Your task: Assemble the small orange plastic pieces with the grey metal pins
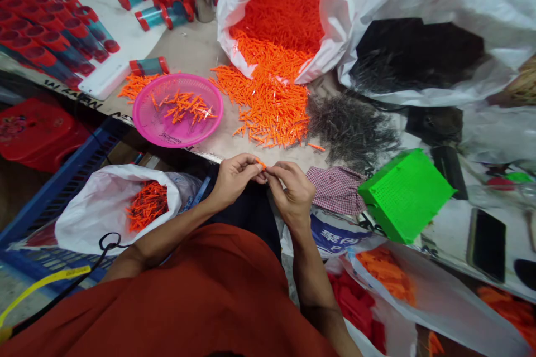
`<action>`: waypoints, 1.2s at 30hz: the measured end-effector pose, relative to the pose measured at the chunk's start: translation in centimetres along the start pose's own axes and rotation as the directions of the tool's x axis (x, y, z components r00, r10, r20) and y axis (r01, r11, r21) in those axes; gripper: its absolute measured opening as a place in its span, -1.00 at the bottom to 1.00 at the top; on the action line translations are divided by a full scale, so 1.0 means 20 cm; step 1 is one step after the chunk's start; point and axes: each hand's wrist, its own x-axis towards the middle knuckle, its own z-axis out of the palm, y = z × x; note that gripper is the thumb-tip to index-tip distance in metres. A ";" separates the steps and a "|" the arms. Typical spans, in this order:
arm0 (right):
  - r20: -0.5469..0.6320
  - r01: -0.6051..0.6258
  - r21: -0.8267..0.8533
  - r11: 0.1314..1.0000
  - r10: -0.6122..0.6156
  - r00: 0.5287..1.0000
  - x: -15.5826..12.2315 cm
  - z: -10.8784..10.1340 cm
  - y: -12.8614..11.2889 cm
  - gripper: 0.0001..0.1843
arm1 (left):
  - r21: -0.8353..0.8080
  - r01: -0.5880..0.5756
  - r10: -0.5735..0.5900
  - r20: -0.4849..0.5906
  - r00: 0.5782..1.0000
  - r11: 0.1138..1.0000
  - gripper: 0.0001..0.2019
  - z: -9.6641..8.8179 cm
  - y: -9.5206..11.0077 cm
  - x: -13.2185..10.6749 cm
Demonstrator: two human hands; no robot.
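Rust-red shirt [159,295] fills the bottom of the frame, with a black cable [62,284] and a yellow strap [42,281] at lower left. On a blue plastic crate [71,178] at left, a white plastic bag [100,212] holds a modest pile of orange plastic pieces [146,206]. At centre, the left hand [234,181] and the right hand [293,192] are both closed in a fine pinch, their fingertips meeting on one small orange plastic piece [261,164] just below the table edge. Much orange stock lies unhandled: a pink plastic basket [178,109] holds a small scatter, a large loose heap [263,106] spills across the pale worktable [188,50], and a white sack [280,17] at top centre is deeply filled. Red-capped clear tubes [50,39] crowd the upper left, around a steel cup [203,3]. Right of the heap lie dark wiry pieces [352,128], a checked cloth [335,189], a green plastic crate [404,195] and a black phone [486,245]. A red stool [37,134] stands on the floor at left.
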 end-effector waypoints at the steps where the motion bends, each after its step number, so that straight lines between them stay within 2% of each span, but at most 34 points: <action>1: 0.006 0.004 -0.004 1.000 -0.004 1.000 0.00 0.00 0.00 -0.84 | 0.001 0.004 -0.004 0.002 1.000 1.000 -0.87 0.00 0.00 0.00; 8: -0.015 -0.001 -0.012 1.000 0.001 1.000 0.00 0.01 0.00 -0.87 | -0.030 0.056 -0.055 0.012 0.998 0.998 -0.86 0.00 0.01 0.02; 21: -0.122 -0.045 -0.064 0.997 0.036 0.992 -0.02 0.06 -0.02 -0.88 | -0.140 0.053 -0.060 -0.044 0.997 0.989 -0.89 0.02 -0.02 0.01; 30: -0.043 -0.183 0.149 0.972 0.191 0.981 0.00 0.03 0.00 -0.93 | -0.199 0.129 -0.141 -0.050 0.989 0.971 -0.83 0.02 -0.01 0.01; 36: -0.003 -0.214 0.238 0.948 0.221 0.975 0.02 0.02 0.00 -0.95 | -0.220 0.152 -0.163 -0.030 0.986 0.964 -0.81 0.00 -0.01 0.01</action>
